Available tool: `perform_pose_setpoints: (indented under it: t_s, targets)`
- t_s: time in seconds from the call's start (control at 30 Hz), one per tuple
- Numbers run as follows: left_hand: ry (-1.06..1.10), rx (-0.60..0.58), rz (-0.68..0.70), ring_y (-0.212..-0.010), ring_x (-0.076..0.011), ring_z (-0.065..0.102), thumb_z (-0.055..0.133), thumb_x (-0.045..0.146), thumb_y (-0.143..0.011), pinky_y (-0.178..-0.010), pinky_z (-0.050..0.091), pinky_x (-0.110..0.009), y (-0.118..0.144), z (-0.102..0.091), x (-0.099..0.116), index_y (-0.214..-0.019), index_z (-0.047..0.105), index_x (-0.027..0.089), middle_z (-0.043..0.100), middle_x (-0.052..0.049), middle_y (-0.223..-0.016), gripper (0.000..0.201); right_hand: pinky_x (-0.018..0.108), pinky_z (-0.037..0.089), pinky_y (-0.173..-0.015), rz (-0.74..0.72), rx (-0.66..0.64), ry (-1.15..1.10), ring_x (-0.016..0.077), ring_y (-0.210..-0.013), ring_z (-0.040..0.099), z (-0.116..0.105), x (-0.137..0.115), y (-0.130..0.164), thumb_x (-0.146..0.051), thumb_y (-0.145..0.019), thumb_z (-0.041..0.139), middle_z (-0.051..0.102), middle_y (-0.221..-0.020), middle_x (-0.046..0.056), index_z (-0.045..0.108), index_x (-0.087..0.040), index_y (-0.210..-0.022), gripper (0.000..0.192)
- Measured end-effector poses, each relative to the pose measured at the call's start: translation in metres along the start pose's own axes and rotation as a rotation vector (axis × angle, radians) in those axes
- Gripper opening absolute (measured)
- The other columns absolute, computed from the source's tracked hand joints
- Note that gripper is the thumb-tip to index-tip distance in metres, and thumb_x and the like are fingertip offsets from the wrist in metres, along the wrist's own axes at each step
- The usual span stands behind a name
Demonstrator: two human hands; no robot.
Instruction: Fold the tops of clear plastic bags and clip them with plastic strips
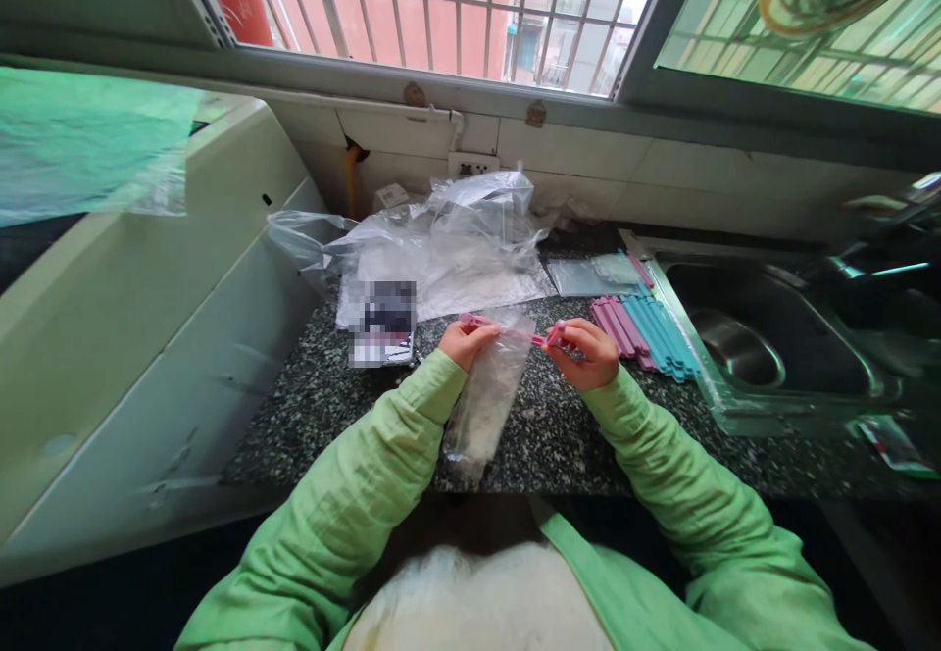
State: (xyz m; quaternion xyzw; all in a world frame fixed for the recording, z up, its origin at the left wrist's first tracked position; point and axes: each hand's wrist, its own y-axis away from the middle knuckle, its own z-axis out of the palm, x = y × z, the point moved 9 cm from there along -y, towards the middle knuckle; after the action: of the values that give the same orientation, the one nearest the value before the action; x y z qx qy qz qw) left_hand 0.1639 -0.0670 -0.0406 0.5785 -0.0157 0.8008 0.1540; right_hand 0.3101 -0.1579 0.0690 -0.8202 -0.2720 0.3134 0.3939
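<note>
Hands up over the speckled desk (559,435): my left hand (465,341) and right hand (588,352) each pinch an end of a pink sealing clip (507,330) across the top of a clear bag (486,398), which hangs toward me. Spare pink and blue clips (645,335) lie right beside the sink (771,347), crumpled plastic (448,239) behind.

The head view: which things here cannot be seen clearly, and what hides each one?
- Contents of the clear plastic bag: pale, too blurred to identify.
- Pink plastic sealing clip: both ends covered by the left hand and right hand; open or closed, unclear.
- Flat item on the speckled granite counter: pixelated.
- Steel sink: right part dark, cut off by the edge.
</note>
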Motion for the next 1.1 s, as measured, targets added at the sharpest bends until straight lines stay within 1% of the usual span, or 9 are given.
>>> perform_pose_setpoints:
  t_s: [0.23, 0.4, 0.6, 0.93, 1.1]
  targets:
    - [-0.008, -0.027, 0.012, -0.046, -0.0058, 0.042, 0.075, 0.033, -0.042, -0.050, 0.032, -0.020, 0.002, 0.004, 0.001, -0.053, 0.062, 0.013, 0.053, 0.004, -0.045, 0.026, 0.021, 0.049, -0.051, -0.035, -0.020, 0.022, 0.0103, -0.059, 0.055, 0.002, -0.004, 0.000, -0.017, -0.070, 0.063, 0.061, -0.070, 0.005, 0.062, -0.016, -0.081, 0.011]
    - [-0.019, -0.036, 0.024, -0.048, -0.0064, 0.043, 0.075, 0.034, -0.043, -0.051, 0.033, -0.020, 0.003, 0.006, 0.000, -0.054, 0.062, 0.013, 0.055, 0.004, -0.047, 0.027, 0.023, 0.050, -0.053, -0.043, -0.019, 0.024, 0.0114, -0.061, 0.057, 0.002, -0.005, 0.000, -0.015, -0.069, 0.063, 0.061, -0.070, 0.005, 0.062, -0.016, -0.083, 0.013]
    - [-0.052, -0.033, 0.026, -0.047, -0.0062, 0.041, 0.074, 0.036, -0.042, -0.050, 0.032, -0.020, 0.004, 0.007, 0.002, -0.053, 0.061, 0.013, 0.052, 0.004, -0.046, 0.029, 0.024, 0.051, -0.057, -0.038, -0.034, 0.039, 0.0129, -0.065, 0.058, 0.006, -0.003, 0.003, -0.016, -0.070, 0.062, 0.061, -0.072, 0.006, 0.063, -0.016, -0.084, 0.014]
    - [-0.043, -0.006, 0.010, -0.046, -0.0059, 0.041, 0.073, 0.032, -0.038, -0.049, 0.030, -0.020, 0.008, 0.010, 0.007, -0.050, 0.061, 0.013, 0.052, 0.005, -0.044, 0.026, 0.026, 0.051, -0.061, -0.020, -0.071, 0.032, 0.0132, -0.066, 0.058, 0.011, 0.000, 0.006, -0.017, -0.072, 0.059, 0.061, -0.074, 0.005, 0.063, -0.018, -0.087, 0.016]
    - [-0.031, 0.005, 0.002, -0.044, -0.0051, 0.040, 0.074, 0.032, -0.034, -0.049, 0.030, -0.020, 0.009, 0.011, 0.009, -0.048, 0.060, 0.013, 0.052, 0.005, -0.043, 0.027, 0.026, 0.051, -0.061, -0.028, -0.079, 0.050, 0.0132, -0.066, 0.057, 0.012, -0.003, 0.005, -0.019, -0.072, 0.059, 0.060, -0.074, 0.005, 0.063, -0.018, -0.086, 0.015]
